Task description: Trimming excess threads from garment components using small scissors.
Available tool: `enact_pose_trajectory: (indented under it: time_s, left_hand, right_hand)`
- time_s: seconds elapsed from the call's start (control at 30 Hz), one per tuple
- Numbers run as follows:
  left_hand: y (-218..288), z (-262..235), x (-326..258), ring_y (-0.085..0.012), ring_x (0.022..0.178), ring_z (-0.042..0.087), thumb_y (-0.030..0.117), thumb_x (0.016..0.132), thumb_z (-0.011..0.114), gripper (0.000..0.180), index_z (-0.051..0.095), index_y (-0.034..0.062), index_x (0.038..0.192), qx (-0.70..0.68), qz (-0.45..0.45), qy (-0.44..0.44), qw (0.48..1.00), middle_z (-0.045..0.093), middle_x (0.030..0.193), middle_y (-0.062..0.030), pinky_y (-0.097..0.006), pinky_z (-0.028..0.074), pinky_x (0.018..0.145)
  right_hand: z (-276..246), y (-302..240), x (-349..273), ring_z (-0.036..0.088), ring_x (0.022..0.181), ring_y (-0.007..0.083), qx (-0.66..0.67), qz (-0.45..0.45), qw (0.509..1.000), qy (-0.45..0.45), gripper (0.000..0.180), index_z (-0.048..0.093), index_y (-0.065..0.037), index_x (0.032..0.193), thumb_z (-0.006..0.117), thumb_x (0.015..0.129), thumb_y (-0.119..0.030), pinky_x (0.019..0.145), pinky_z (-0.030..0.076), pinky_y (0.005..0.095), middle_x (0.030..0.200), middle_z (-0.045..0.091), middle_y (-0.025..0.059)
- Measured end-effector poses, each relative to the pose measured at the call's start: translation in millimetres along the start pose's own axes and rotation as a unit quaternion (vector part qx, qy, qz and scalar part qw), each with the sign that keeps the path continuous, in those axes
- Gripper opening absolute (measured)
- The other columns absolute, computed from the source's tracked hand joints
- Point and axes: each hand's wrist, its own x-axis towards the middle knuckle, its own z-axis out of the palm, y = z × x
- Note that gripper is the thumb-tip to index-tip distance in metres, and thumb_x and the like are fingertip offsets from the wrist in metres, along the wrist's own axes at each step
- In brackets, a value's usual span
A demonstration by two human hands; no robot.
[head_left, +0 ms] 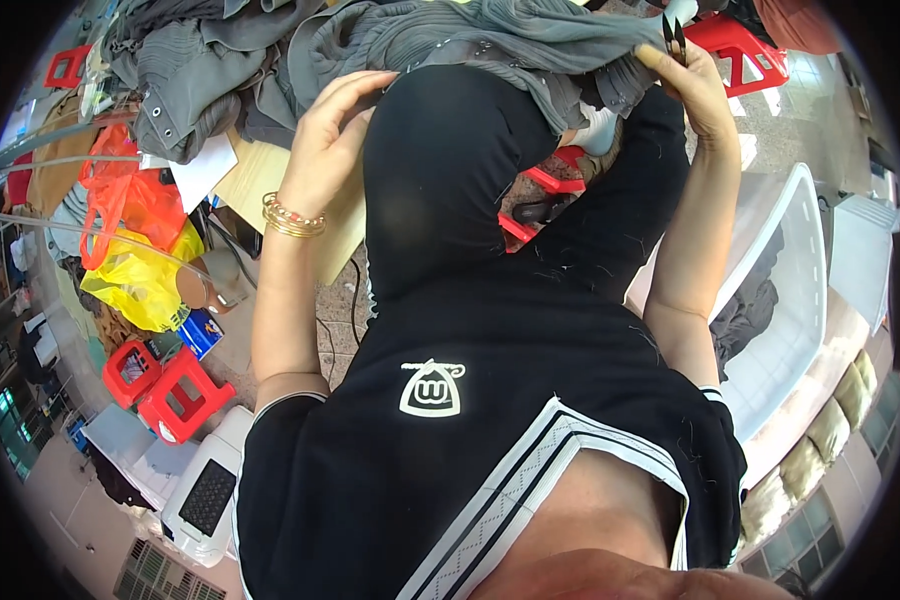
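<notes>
The grey garment (440,40) lies across the person's black-clad knee (440,170), spilling back onto the pile beyond it. The left hand (330,135) rests on the cloth at the knee's left side, fingers curled loosely, pinching nothing that can be seen. The right hand (690,85), right of the knee, has its fingers closed on small dark snips (674,35), points up at the cloth's edge. The likely risk: slack fabric bunches near the blades, so a cut could nick the garment, or the cloth could slide off the knee.

Left hand (332,135) curled; right hand (692,85) pinching, raised.
</notes>
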Motion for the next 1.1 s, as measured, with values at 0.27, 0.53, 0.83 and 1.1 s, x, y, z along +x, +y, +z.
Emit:
enact_pose_trajectory:
  time_s: [0.27, 0.53, 0.83, 1.1]
  left_hand:
    - [-0.4, 10.2, 34.6, -0.034, 0.111, 0.058, -0.004, 0.081, 0.065, 0.027, 0.065, 0.0031, 0.107, 0.194, 0.115, 0.067, 0.972, 0.063, 0.114, -0.0156, -0.039, 0.046, 0.097]
    - [11.6, 9.1, 11.9, -0.0291, 0.085, 0.064, 0.009, 0.096, 0.055, 0.017, 0.065, -0.0024, 0.103, 0.119, 0.027, 0.131, 0.984, 0.066, 0.094, -0.0151, -0.034, 0.049, 0.078]
    - [85.6, -11.5, 29.9, -0.0148, 0.072, 0.055, -0.001, 0.086, 0.063, 0.013, 0.07, -0.0005, 0.098, 0.12, 0.077, 0.105, 0.984, 0.059, 0.079, -0.0055, -0.025, 0.043, 0.066]
    - [108.3, 6.3, 20.8, -0.0225, 0.079, 0.062, -0.006, 0.08, 0.064, 0.022, 0.071, 0.0015, 0.1, 0.151, 0.142, 0.056, 0.977, 0.064, 0.088, -0.0109, -0.029, 0.049, 0.071]
  right_hand:
    - [38.4, -4.2, 30.4, 0.061, 0.082, 0.0158, -0.276, -0.371, 0.879, 0.12, 0.04, 0.065, -0.004, 0.12, 0.068, 0.082, -0.014, 0.07, 0.051, 0.0333, 0.09, 0.066, 0.0017]
    - [95.7, 15.6, 0.3, 0.062, 0.073, 0.0214, -0.19, -0.155, 0.969, 0.007, 0.047, 0.07, -0.014, 0.115, 0.081, 0.073, -0.031, 0.066, 0.049, 0.0346, 0.082, 0.063, 0.0062]
    - [105.7, 4.4, 10.9, 0.057, 0.071, 0.014, -0.046, -0.124, 0.987, -0.089, 0.046, 0.07, -0.006, 0.114, 0.08, 0.078, -0.032, 0.065, 0.046, 0.0299, 0.077, 0.063, 0.0059]
    - [105.5, 13.6, 12.4, 0.055, 0.064, 0.0109, -0.015, -0.101, 0.989, -0.105, 0.03, 0.073, -0.002, 0.099, 0.076, 0.081, -0.026, 0.06, 0.044, 0.0291, 0.066, 0.06, 0.0047]
